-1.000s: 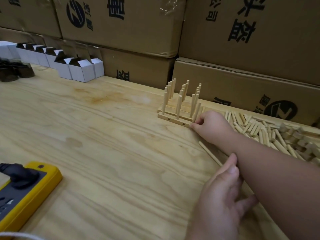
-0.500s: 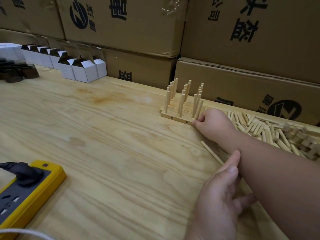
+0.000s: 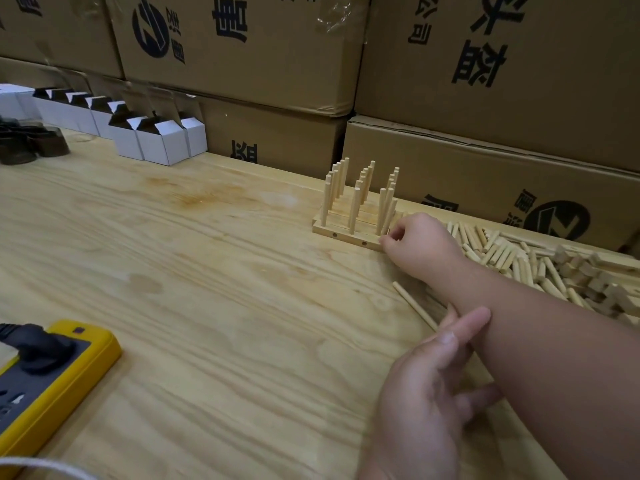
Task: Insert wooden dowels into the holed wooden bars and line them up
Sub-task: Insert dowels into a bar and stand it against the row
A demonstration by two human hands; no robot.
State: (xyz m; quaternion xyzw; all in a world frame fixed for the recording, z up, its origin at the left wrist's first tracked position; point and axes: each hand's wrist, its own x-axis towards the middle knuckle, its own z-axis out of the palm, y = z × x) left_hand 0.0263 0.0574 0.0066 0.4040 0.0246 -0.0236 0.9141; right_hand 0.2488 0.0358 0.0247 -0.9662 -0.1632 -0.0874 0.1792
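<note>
Left hand (image 3: 426,403): one, nearest the table's near edge, fingers straight and loose, holding nothing, thumb against the right forearm.
Power strip (image 3: 45,382): one, yellow, at the near left edge, with one black plug in it.
Loose dowel (image 3: 414,309): one long stick, flat on the table (image 3: 214,289) just beyond the left hand.
Right hand (image 3: 420,245): one, fingers curled, pinching the right end of the front bar.
Holed wooden bars (image 3: 346,232): several side by side near the far edge; three rows of upright dowels (image 3: 355,211), exact count unclear.
Dowel pile (image 3: 519,258): many, at the far right edge.
White boxes (image 3: 159,140): a row at far left, about seven.
Change: hands and bars are placed as before; only the view has shifted slightly.
</note>
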